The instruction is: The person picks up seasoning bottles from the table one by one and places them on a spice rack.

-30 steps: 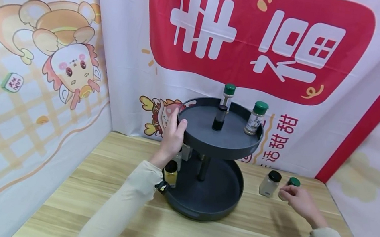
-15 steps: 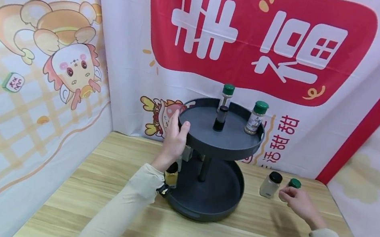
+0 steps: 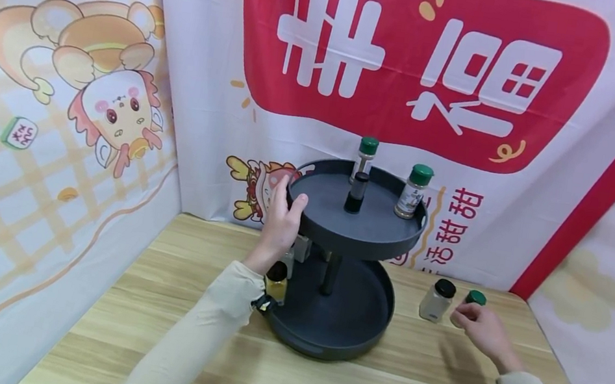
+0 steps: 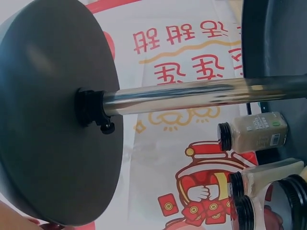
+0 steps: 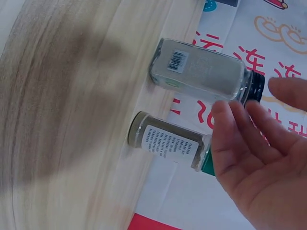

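A dark two-tier turntable tray (image 3: 338,228) stands on the wooden table. My left hand (image 3: 281,224) rests against the left outer rim of its upper tier, fingers fairly straight. To the right, my right hand (image 3: 485,334) hovers beside a green-capped spice jar (image 3: 475,297), partly covering it. In the right wrist view that spice jar (image 5: 168,143) stands next to a black-capped clear jar (image 5: 199,69). Thumb and fingers there are apart, with nothing between them. Two green-capped jars, one a labelled shaker (image 3: 413,194), and a small dark-capped bottle (image 3: 356,192) stand on the upper tier.
A yellow-filled jar (image 3: 276,283) and several clear jars, one with a label (image 4: 259,132), stand at the lower tier's left side. A metal post (image 4: 177,96) joins the tiers. Printed cloths (image 3: 206,73) hang behind and at both sides.
Almost nothing differs. Both hands keep their places at the rim and beside the green-capped jar, apart from slight shifts. The jars stay where they were.
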